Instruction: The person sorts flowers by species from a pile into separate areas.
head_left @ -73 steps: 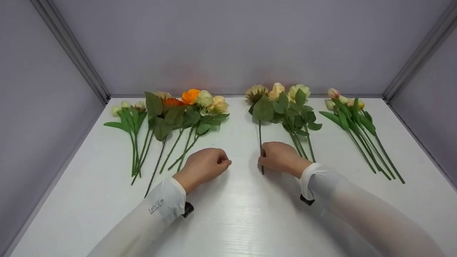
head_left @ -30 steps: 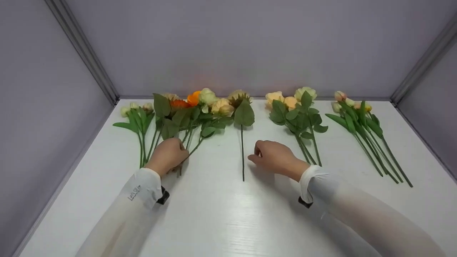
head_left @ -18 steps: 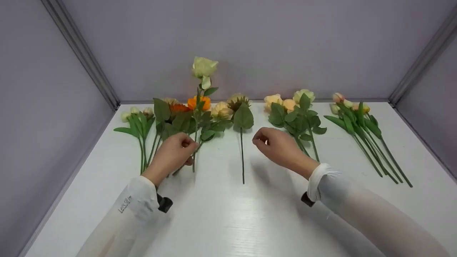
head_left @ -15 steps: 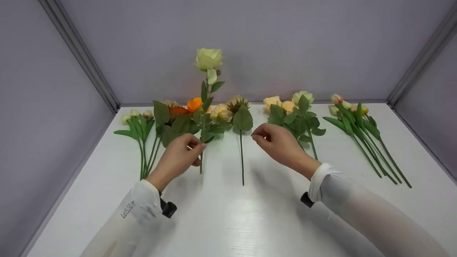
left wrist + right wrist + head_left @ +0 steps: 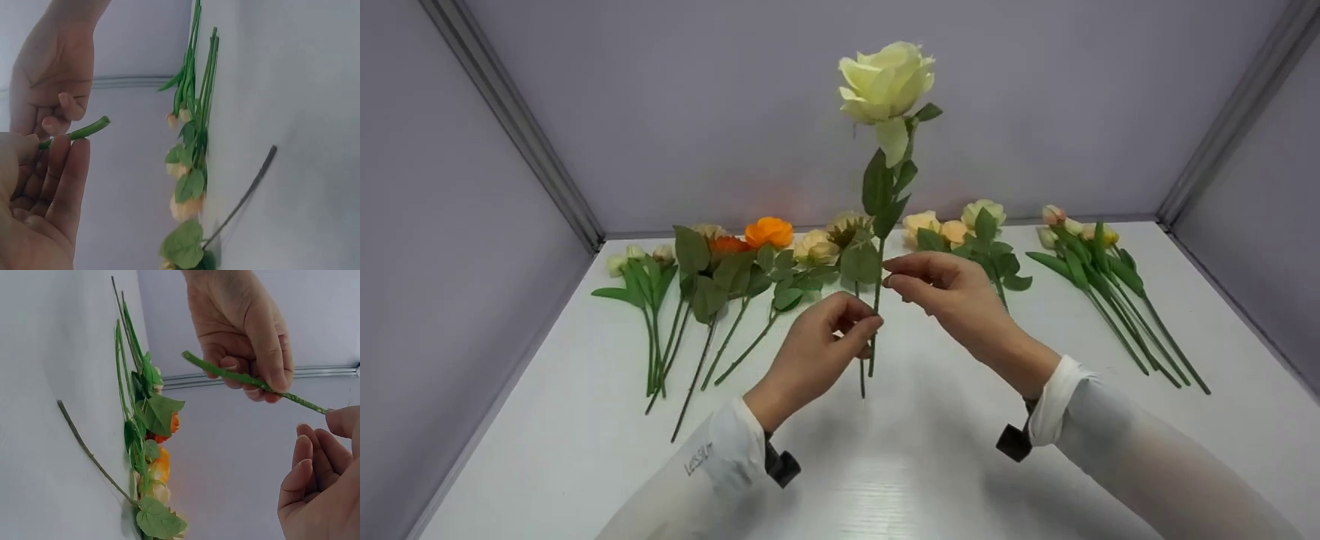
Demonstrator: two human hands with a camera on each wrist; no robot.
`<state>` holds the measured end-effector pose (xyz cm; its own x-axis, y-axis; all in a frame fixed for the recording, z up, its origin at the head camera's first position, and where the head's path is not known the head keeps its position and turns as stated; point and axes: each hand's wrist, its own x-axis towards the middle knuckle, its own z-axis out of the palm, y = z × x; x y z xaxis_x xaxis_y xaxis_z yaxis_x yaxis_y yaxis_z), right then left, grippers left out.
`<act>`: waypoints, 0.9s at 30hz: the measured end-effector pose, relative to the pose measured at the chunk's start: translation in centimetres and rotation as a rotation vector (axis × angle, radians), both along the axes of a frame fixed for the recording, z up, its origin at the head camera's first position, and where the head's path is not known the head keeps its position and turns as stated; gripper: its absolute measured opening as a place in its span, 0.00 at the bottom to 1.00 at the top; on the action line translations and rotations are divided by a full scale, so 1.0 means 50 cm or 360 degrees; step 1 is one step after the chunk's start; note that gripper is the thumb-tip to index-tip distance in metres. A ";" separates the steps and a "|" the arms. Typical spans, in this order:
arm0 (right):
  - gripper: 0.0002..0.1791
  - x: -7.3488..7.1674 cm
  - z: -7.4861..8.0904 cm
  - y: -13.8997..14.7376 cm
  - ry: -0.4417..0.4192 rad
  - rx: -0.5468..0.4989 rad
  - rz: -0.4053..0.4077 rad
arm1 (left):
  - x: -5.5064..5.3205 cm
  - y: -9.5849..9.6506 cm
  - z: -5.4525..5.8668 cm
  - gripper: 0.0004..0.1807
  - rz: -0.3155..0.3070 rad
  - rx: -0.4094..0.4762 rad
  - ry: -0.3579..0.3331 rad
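Hands meet at one pale yellow rose [image 5: 889,82], held nearly upright above the white table [image 5: 562,442]: the left hand [image 5: 817,349] pinches its lower stem, while the right hand's [image 5: 964,300] thumb and forefinger reach the stem higher up, grip unclear. Behind lie orange flowers [image 5: 769,232] and, farther right, tulips [image 5: 1091,259].

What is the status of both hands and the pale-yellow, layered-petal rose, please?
Left hand pinches slim green stem of the rose. Right hand higher at the stem, pinch uncertain. Rose upright, off white table. No obstacle seen.
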<state>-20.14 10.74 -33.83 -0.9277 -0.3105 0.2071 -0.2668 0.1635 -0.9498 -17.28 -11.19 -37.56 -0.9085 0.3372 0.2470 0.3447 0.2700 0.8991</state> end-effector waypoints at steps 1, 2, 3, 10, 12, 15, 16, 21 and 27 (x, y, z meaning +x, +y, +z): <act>0.16 0.002 0.001 0.003 -0.0017 -0.0040 -0.0002 | 0.001 0.009 -0.002 0.07 -0.0025 0.0025 0.0005; 0.16 0.003 0.002 0.006 -0.0029 -0.0081 -0.0004 | 0.002 0.017 -0.004 0.06 -0.0041 0.0036 0.0011; 0.16 0.003 0.002 0.010 -0.0033 -0.0109 -0.0009 | 0.002 0.025 -0.006 0.05 -0.0055 0.0041 0.0020; 0.13 0.003 -0.003 0.037 -0.0039 -0.0114 -0.0039 | 0.001 0.053 -0.014 0.04 -0.0102 -0.0031 0.0054; 0.14 0.001 -0.003 0.048 -0.0042 -0.0094 -0.0051 | 0.000 0.053 -0.016 0.06 -0.0117 -0.0074 0.0047; 0.16 -0.007 0.001 0.070 -0.0039 -0.0068 -0.0100 | -0.002 0.042 -0.020 0.08 -0.0120 -0.0187 0.0082; 0.18 -0.011 0.003 0.079 -0.0036 -0.0056 -0.0125 | -0.003 0.036 -0.021 0.07 -0.0113 -0.0239 0.0105; 0.20 -0.046 0.015 0.139 -0.0059 0.0067 -0.0287 | -0.011 -0.006 -0.029 0.04 0.0007 -0.0562 0.0232; 0.21 -0.110 0.000 0.213 -0.0262 0.0446 -0.0506 | -0.033 -0.075 -0.039 0.05 0.0272 -0.0966 0.0225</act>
<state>-25.63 21.38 -33.80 -0.9996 -0.0281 -0.0026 -0.0110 0.4698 -0.8827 -18.92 -14.95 -39.53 -0.9345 0.3078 0.1790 0.3555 0.7778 0.5183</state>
